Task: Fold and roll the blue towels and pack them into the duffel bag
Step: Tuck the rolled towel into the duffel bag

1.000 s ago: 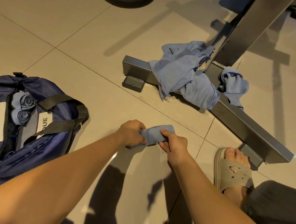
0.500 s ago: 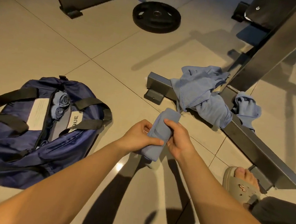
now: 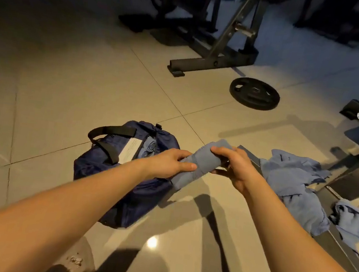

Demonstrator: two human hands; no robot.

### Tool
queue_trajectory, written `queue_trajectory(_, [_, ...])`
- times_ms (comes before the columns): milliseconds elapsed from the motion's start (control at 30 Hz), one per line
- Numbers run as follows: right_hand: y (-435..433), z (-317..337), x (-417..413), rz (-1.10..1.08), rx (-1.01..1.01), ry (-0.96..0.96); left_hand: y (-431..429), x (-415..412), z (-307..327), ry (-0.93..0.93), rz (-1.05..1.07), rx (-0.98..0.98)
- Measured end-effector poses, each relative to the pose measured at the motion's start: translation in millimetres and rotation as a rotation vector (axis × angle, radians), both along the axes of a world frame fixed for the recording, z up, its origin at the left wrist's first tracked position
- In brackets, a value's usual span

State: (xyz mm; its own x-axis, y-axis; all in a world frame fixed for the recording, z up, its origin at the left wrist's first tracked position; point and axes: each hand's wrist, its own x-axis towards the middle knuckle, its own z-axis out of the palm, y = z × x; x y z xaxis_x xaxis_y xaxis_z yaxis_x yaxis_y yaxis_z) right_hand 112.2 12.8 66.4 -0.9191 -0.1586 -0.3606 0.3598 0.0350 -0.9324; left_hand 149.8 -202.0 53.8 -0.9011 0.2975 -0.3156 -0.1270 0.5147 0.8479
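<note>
While left hand (image 3: 167,163) and right hand (image 3: 236,166) clasp the rolled pale-blue cloth towel (image 3: 202,165), fingers (image 3: 219,150) curled round it, beside the open navy fabric duffel bag (image 3: 129,188), rolling looks finished. Next it wants tucking inside.

The floor (image 3: 86,87) is large smooth tile, glossy enough to mirror a lamp as a bright spot, with thin grout lines. The duffel bag (image 3: 137,204) is dark blue woven fabric with a faint sheen, soft and creased. Its handles (image 3: 111,130) are matt black webbing, and a white panel (image 3: 130,150) by the opening looks like paper or card. The rolled towel (image 3: 202,163) is soft, matt blue cloth, and so is the loose heap of towels (image 3: 291,175). The beam (image 3: 336,254) under the heap is smooth grey metal with a dull shine. The weight plate (image 3: 254,93) is matt black; whether rubber or coated metal I cannot tell.
</note>
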Motion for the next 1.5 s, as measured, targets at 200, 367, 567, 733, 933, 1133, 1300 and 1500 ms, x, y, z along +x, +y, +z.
queue_trajectory(200, [-59.7,29.1,-4.0,0.044,-0.036,-0.032,-92.2,-17.9,53.0,0.002,-0.031,-0.092])
queue_trajectory(367, [-94.0,-6.3,-20.0,0.122,0.022,-0.054,-130.2,-48.1,51.0,-0.067,-0.124,-0.242])
queue_trajectory(567, [-127.8,-61.7,-45.4,0.164,0.172,-0.070,-163.1,-95.2,6.5,-0.013,-0.194,-0.404])
queue_trajectory(733, [-162.0,-107.9,-71.5,0.130,0.335,0.050,-187.4,-126.9,-36.7,0.034,-0.279,-0.532])
queue_trajectory(933, [-195.0,-139.1,-105.2,0.187,0.526,0.162,-225.2,-162.6,-84.6,-0.002,-0.238,-0.509])
queue_trajectory(1133, [-208.0,-164.3,-107.2,0.563,1.092,0.418,-280.4,-184.6,-109.6,-0.056,0.023,-0.526])
queue_trajectory(1300, [-239.2,-178.0,-94.8,1.071,1.355,0.433,-277.8,-182.8,-129.5,-0.111,0.070,-0.488])
queue_trajectory(1500, [-251.4,-198.1,-112.5,1.189,1.301,0.203,-276.8,-180.2,-138.9,-0.126,0.100,-0.473])
